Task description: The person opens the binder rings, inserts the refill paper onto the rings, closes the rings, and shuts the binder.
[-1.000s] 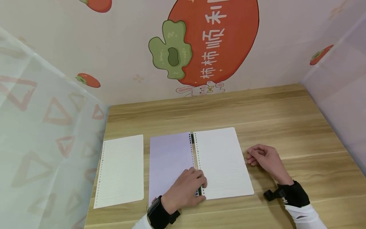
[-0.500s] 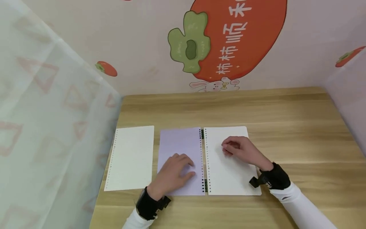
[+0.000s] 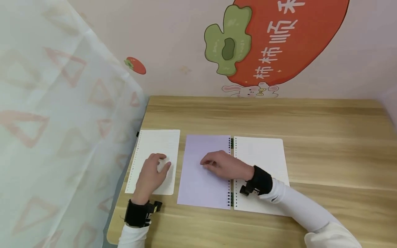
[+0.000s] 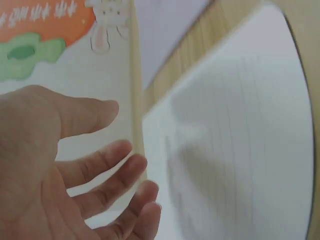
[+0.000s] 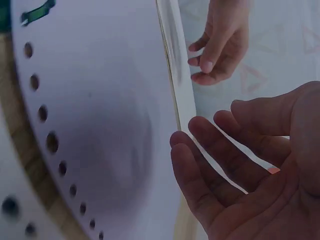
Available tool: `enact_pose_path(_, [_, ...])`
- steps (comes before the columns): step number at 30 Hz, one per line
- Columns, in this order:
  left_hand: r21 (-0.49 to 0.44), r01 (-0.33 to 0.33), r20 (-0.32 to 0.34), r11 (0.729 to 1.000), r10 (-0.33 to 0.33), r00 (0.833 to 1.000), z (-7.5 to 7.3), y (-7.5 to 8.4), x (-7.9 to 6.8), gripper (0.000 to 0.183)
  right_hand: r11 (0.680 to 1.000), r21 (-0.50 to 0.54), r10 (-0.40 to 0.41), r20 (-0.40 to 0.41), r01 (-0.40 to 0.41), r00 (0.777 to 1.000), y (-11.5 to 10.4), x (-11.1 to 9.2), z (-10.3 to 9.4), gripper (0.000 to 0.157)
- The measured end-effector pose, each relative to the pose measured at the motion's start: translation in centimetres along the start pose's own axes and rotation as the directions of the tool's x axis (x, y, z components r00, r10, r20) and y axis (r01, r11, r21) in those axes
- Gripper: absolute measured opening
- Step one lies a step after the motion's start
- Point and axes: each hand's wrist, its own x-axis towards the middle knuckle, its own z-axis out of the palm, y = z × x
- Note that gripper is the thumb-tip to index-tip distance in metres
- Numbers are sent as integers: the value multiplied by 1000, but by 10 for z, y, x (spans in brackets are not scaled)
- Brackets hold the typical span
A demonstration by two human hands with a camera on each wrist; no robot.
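On the left of the table lies a lined loose-leaf sheet or stack (image 3: 158, 141) with punched holes down one side. My left hand (image 3: 150, 174) hovers over it, fingers loosely bent and apart, holding nothing; the left wrist view shows its shadow on the lined paper (image 4: 250, 125). A loose-leaf notebook lies opened flat in the middle: a purple punched sheet (image 3: 201, 189) on its left, white pages (image 3: 260, 151) on its right, with dark green binding rings (image 3: 232, 199) between them. My right hand (image 3: 227, 164) is over the purple sheet, fingers loosely curved and nothing in them.
The wooden table (image 3: 335, 155) meets a printed wall (image 3: 186, 75) at the back. A pale curtain-like sheet (image 3: 77, 155) hangs along the table's left edge. A small dark object (image 3: 138, 134) shows at the lined paper's upper left.
My left hand has let go of the notebook's spine and moved left over the lined paper. My right hand has moved left across the white pages to the purple sheet. The view has shifted left.
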Motion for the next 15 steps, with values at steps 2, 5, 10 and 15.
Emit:
enact_pose_path(2, [8, 45, -31, 999, -44, 999, -4, -8, 4, 40, 999, -37, -33, 33, 34, 999, -6, 7, 9, 30])
enact_pose_path(5, [34, 116, -69, 993, -113, 991, -11, -21, 8, 46, 983, -152, -91, 91, 104, 992, -17, 20, 24, 38])
enact_pose_path(10, [44, 267, -114, 963, -261, 959, -25, -42, 7, 55, 862, -407, -232, 217, 304, 948, -37, 40, 55, 49])
enact_pose_path(15, [44, 369, -90, 929, -364, 927, -29, -49, 4, 62, 766, -548, -168, 333, 335, 928, -46, 46, 82, 58])
